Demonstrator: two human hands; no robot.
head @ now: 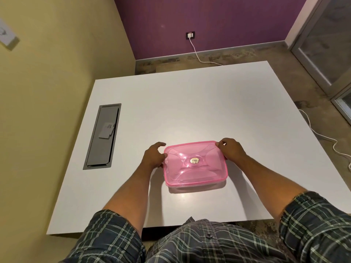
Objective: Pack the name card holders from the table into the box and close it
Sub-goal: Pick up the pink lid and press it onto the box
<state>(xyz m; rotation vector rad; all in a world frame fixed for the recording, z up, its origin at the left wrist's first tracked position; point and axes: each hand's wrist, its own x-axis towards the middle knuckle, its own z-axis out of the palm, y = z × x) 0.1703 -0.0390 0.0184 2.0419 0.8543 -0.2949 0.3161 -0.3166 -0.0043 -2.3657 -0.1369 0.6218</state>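
Observation:
A pink translucent box (pixel 195 164) sits on the white table (pixel 190 103) right in front of me, with its lid on. I cannot make out what is inside through the plastic. No loose name card holders lie on the table. My left hand (pixel 154 155) is against the box's left side; its thumb touches the lid's edge and its fingers are loosely spread past the far left corner. My right hand (pixel 230 149) grips the far right corner of the lid with its fingers curled over the rim.
A grey recessed cable panel (pixel 103 137) is set in the table at the left, with a small white card (pixel 106 130) lying on it. A white cable (pixel 321 135) runs along the floor to the right of the table. A yellow wall stands close on the left.

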